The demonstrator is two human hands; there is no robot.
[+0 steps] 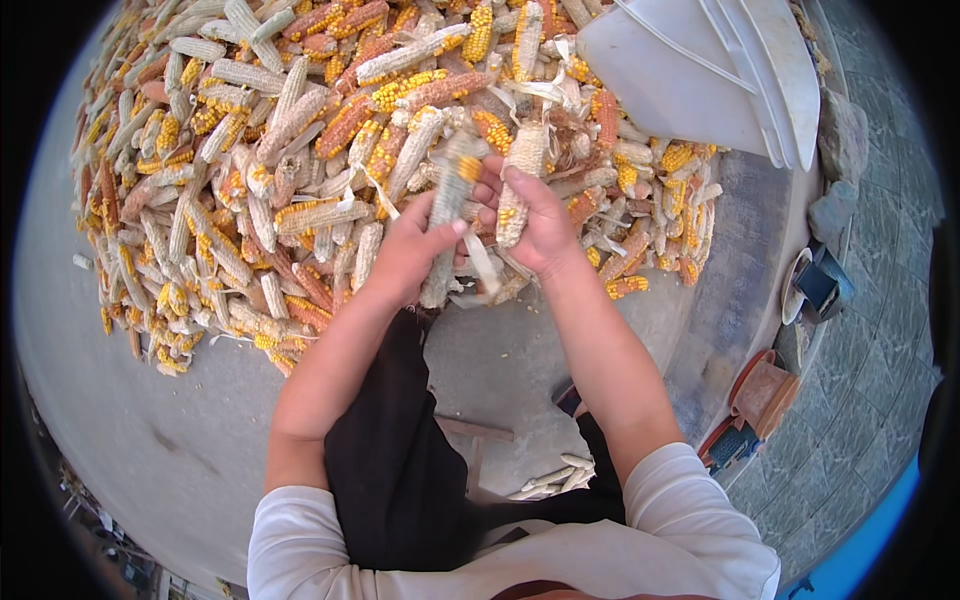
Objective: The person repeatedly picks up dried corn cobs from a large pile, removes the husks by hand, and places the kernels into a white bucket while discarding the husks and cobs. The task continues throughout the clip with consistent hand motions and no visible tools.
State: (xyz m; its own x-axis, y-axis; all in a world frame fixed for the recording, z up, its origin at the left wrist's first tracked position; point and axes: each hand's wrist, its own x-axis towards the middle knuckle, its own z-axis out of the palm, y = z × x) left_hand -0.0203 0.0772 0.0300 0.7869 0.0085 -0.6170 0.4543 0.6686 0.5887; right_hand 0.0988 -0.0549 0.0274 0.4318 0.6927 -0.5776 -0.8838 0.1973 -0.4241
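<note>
My left hand (412, 251) grips a pale, greyish corn cob (450, 202), blurred, with a patch of yellow kernels near its upper end. A strip of dry husk (481, 262) hangs beside this cob. In my right hand (546, 229) is a second cob (523, 161), mostly bare, with a few yellow kernels towards its lower end. My right thumb lies along its side. Both cobs are held close together, side by side, over the near edge of a large heap of corn cobs (300, 217), some bare and some still carrying yellow kernels.
A white plastic bucket (667, 75) lies against the heap at upper right. Stones (844, 135), a reddish-brown pot (765, 394) and other small items line the right edge beside grey tiles (862, 375). Stripped cobs (562, 476) lie on the concrete floor (202, 435) near my legs.
</note>
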